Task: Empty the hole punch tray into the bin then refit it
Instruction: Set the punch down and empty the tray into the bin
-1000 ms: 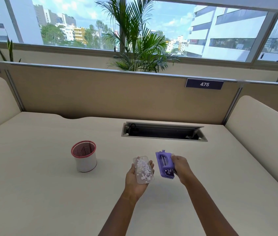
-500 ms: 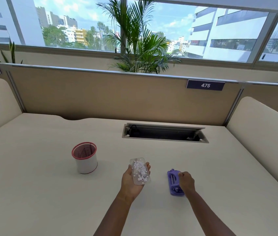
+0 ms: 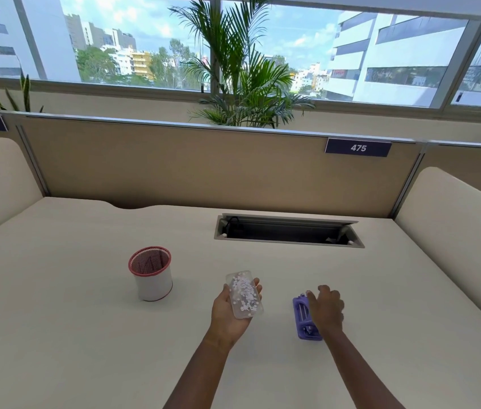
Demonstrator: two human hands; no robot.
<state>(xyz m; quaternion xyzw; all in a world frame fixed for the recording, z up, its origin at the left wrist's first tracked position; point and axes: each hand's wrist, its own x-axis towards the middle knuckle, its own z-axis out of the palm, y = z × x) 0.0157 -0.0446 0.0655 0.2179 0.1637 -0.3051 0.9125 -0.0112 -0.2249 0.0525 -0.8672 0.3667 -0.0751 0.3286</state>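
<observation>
Nearest to me, the left hand (image 3: 235,308) holds the clear tray (image 3: 244,293) flat on its palm, full of paper dots. The right hand (image 3: 325,309) rests loosely on the purple hole punch (image 3: 304,318), which lies on the desk (image 3: 86,335); its fingers look relaxed, not gripping. I think the emptying comes now: the tray must travel left and tip over the red-rimmed bin (image 3: 151,273) further back.

Daylight is pouring in through the window (image 3: 145,42) across the top of the frame, lighting my desk (image 3: 56,335) evenly. My hands are casting only faint, soft shadows. The wide lens is bending the partition (image 3: 174,166) and the frame's edges. Everything is looking slightly soft, without glare.
</observation>
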